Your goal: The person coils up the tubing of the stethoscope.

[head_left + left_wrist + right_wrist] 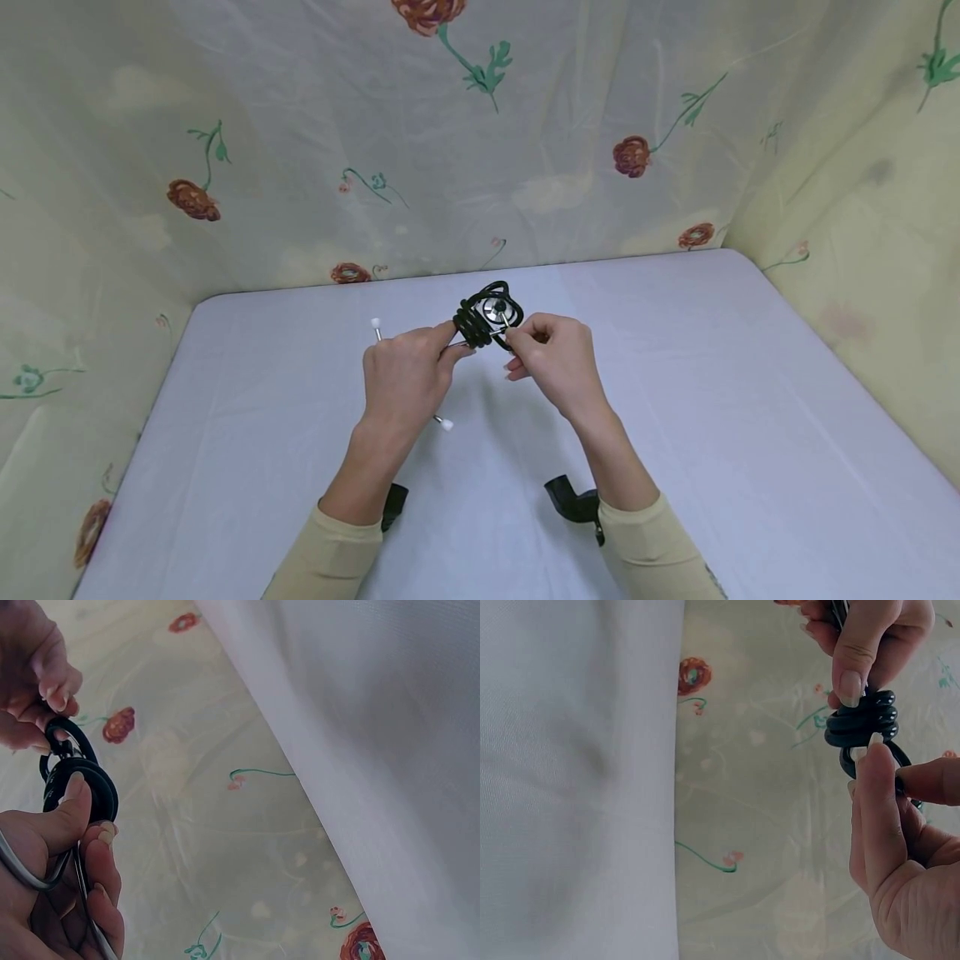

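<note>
A stethoscope is held up above the table, its black tubing (471, 325) wound into a tight coil with a loop at the far end. Inside that loop shows the round silver chest piece (497, 310). My left hand (405, 371) grips the metal ear tubes and the near side of the coil; one white eartip (376, 322) sticks out above the hand, another white eartip (447, 424) below it. With thumb and fingers, my right hand (558, 358) pinches the stethoscope at the loop. In the right wrist view the coiled tubing (862, 724) lies between both hands; the right fingers partly cover the loop.
A white cloth covers the table (262, 500). Behind it and along the sides hangs a pale curtain (525, 183) with red flowers. Black curved pieces (573, 502) sit by both wrists.
</note>
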Demonstrator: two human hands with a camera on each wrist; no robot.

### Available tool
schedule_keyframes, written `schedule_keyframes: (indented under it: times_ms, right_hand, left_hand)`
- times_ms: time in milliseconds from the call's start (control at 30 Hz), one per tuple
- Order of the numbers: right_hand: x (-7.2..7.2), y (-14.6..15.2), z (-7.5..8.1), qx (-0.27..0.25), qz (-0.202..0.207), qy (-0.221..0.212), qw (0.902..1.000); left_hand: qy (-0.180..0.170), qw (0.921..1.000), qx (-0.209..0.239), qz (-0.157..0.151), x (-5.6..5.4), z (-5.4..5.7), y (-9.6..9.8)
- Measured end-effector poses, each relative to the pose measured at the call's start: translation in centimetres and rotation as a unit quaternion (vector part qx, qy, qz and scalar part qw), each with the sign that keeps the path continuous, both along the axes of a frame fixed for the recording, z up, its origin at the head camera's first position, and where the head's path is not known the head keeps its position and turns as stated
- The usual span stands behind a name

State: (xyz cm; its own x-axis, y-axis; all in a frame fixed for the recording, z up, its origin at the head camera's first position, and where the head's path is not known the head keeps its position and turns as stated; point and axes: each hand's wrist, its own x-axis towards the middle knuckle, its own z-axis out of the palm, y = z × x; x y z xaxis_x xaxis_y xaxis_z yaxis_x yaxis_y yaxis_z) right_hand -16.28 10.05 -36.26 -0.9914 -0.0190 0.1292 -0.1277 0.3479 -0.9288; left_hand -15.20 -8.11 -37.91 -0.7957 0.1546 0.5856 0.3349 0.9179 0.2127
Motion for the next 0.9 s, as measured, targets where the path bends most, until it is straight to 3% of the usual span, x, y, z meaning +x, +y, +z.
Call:
schedule_keyframes:
  times_ms: [600, 900]
  right_hand:
    - [-0.22, 0.19, -0.14, -0.027, -0.003, -0.009, 0.9996]
    - [-0.09, 0.1, -0.1, 0.001, -0.004, 0.006, 1.0]
  left_hand:
    - [0.023, 0.9994, -0.025, -0.001, 0.15, 0.15, 0.13]
    - [0.011, 0.9999, -0.008, -0.002, 0.05, 0.01, -0.06]
